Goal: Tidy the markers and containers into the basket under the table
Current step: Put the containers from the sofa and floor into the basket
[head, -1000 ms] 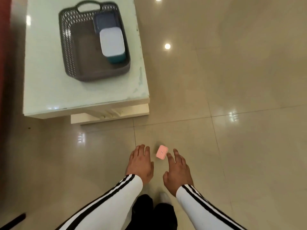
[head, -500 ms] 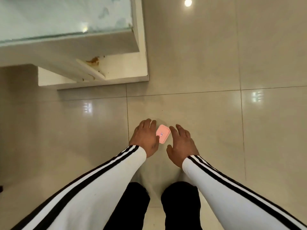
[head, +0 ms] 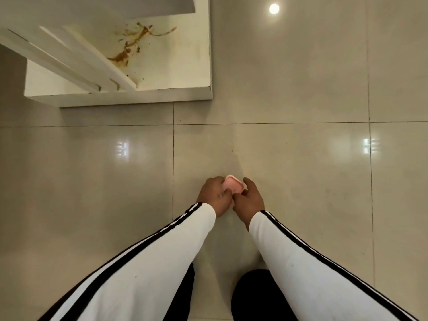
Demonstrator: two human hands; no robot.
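As their fingers [head: 248,182] curl, left hand [head: 214,196] and right hand [head: 251,201] clasp a rounded pink container [head: 232,186].

The small case [head: 232,185] lay on the floor [head: 301,170], held between the two hands: the left hand [head: 214,196] against the case's left side, the right hand [head: 250,200] against its right. The table [head: 139,96] stood beyond the case and to its left, well apart. The person's knees were behind the case.
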